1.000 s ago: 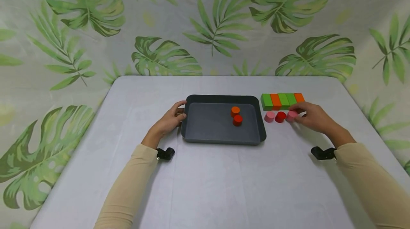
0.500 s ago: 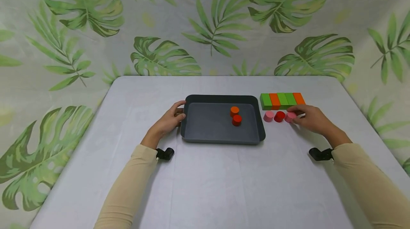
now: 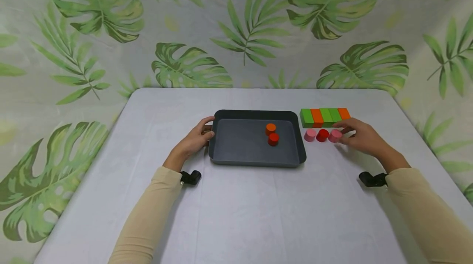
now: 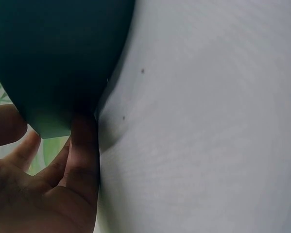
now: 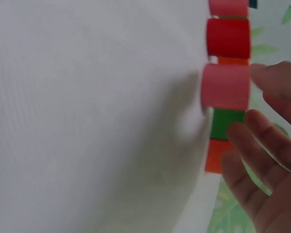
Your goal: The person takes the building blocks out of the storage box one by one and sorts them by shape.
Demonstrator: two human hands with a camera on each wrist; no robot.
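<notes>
My left hand (image 3: 194, 138) grips the left edge of a dark grey tray (image 3: 240, 162). In the left wrist view its fingers (image 4: 82, 160) lie against the tray's outer wall (image 4: 62, 58). In the tray stand an orange cylinder (image 3: 271, 128) and a red cylinder (image 3: 273, 139), close together. My right hand (image 3: 362, 136) is at the right end of a short row, its fingers spread loosely beside a pink cylinder (image 3: 335, 136). The right wrist view puts one fingertip (image 5: 259, 75) right at the edge of that pink cylinder (image 5: 226, 87).
Left of the hand's pink cylinder stand a red cylinder (image 3: 322, 135) and another pink cylinder (image 3: 310, 135). Behind them runs a row of green and orange blocks (image 3: 325, 118), near the tray's right wall. A white cloth (image 3: 244, 214) covers the table; a leaf-print cloth (image 3: 251, 21) hangs behind.
My right hand's fingers have loosened around the pink cylinder at the row's right end, and the hand has shifted slightly right. The left hand and tray have stayed put.
</notes>
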